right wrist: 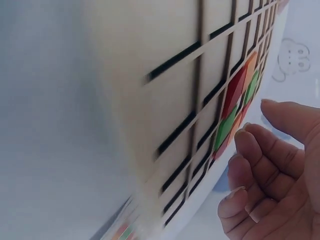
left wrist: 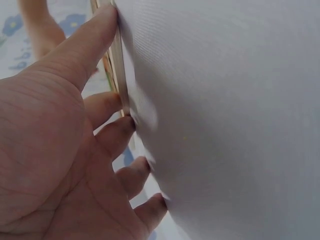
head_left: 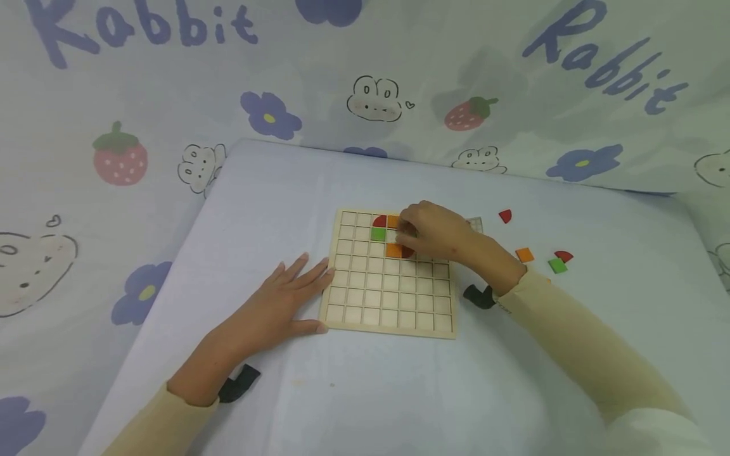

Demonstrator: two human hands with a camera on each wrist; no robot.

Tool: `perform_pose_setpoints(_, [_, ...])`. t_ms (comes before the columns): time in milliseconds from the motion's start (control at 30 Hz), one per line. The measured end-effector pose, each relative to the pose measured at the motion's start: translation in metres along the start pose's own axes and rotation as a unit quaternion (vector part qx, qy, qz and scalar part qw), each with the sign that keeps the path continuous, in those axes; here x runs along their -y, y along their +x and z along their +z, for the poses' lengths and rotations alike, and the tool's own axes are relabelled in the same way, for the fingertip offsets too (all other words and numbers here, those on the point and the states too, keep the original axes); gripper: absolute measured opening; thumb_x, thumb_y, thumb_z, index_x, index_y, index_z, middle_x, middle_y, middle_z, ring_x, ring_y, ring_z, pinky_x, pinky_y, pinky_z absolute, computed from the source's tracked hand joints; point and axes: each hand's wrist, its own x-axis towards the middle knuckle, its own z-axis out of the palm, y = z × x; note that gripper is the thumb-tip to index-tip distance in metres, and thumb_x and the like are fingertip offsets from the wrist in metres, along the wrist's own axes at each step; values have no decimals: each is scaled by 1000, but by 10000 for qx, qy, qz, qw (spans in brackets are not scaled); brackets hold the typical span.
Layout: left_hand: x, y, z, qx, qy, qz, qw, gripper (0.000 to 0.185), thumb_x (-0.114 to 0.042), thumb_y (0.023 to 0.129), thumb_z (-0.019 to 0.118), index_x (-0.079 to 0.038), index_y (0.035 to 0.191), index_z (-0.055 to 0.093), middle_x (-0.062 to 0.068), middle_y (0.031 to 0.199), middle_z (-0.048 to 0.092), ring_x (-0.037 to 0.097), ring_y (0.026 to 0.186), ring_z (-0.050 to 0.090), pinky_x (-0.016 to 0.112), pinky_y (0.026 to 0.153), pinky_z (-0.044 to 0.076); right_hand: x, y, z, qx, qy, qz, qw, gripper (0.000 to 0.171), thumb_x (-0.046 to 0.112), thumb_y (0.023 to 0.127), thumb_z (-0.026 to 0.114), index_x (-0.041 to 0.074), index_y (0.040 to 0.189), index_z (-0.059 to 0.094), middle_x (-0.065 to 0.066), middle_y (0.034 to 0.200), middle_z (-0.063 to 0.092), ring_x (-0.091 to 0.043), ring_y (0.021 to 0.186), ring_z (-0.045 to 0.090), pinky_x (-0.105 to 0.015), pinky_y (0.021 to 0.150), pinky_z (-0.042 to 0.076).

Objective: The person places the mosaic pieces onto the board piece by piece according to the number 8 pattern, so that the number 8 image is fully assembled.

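Note:
A square wooden grid board (head_left: pixel 367 297) lies on the white table. Several tiles sit in its far rows: a red quarter-circle tile (head_left: pixel 379 221), an orange square tile (head_left: pixel 393 251) and a green square tile (head_left: pixel 378 234) among them. My left hand (head_left: pixel 279 310) is spread beside the board, its thumb and a fingertip touching the left edge. Over the tiles hovers my right hand (head_left: pixel 436 231), fingers loosely bent. From the right wrist, thumb and fingertips of that hand (right wrist: pixel 280 170) stand apart, with no tile visible between them. In the head view it hides part of the pattern.
Right of the board lie loose tiles: a red quarter-circle (head_left: pixel 505 216), an orange square (head_left: pixel 525 254), and a green square (head_left: pixel 557 265) touching another red piece (head_left: pixel 563 256). A printed sheet (head_left: pixel 476 223) shows partly behind the right hand. Patterned cloth (head_left: pixel 308 69) hangs behind the table.

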Motion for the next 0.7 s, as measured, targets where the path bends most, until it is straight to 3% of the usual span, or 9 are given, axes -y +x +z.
perform_pose_setpoints(167, [-2,1,-1,22,-5,-19,10000,95,-45,87,84,-15,164,36,2,172,24,38,159,10,64,125,14,-25,-36,-9,-231,159,279,9992,22,26,102,68,7,112,74,-3,100,69,-22,95,59,-39,84,54])
perform_pose_setpoints(400, [-1,-1,0,29,35,-85,10000,95,-46,88,83,-15,165,35,1,172,23,37,160,9,62,126,12,-72,-93,-15,-602,442,701,9947,17,16,104,65,4,111,74,-2,89,66,-20,79,57,-38,69,52])
perform_pose_setpoints(567, [0,-1,1,15,4,-25,10000,95,-47,89,82,-15,165,34,0,173,22,37,160,9,61,127,12,-104,-130,-19,-627,455,1263,9890,23,15,104,62,0,119,72,-7,99,69,-26,90,59,-43,77,55])
perform_pose_setpoints(700, [1,0,1,28,-73,3,10000,95,-47,89,81,-16,165,34,0,173,22,37,160,9,61,127,11,-134,-157,-31,-615,494,1844,9797,31,19,106,61,-3,126,68,-16,109,69,-32,97,61,-43,74,56])
